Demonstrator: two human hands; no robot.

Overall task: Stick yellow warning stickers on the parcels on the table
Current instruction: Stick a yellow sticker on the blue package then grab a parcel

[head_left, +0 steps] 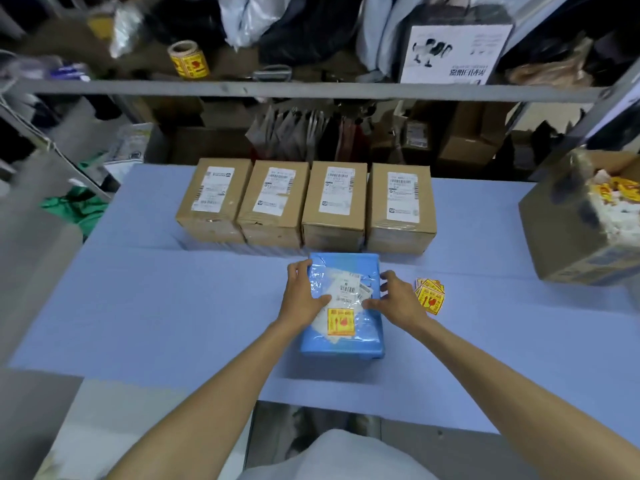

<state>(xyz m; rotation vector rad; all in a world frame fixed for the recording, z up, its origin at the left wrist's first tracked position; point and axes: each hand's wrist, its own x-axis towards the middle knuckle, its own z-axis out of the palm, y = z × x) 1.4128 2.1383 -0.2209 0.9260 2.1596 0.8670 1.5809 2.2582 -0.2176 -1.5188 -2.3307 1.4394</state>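
Observation:
A blue plastic-wrapped parcel (372, 336) lies flat on the blue table (173, 306) in front of me, with a white shipping label and a yellow warning sticker (340, 322) on its near part. My left hand (304, 296) grips its left edge and my right hand (398, 297) grips its right edge. A small pile of loose yellow warning stickers (430, 295) lies just right of my right hand. Behind the parcel stand several brown cardboard parcels (334, 204) in a row, each with a white label on top.
An open cardboard box (568, 233) holding yellow stickers and backing scraps sits at the table's right edge. A roll of yellow stickers (189, 59) stands on the shelf (311, 89) behind, among bags and cartons. Shelving frames flank both sides.

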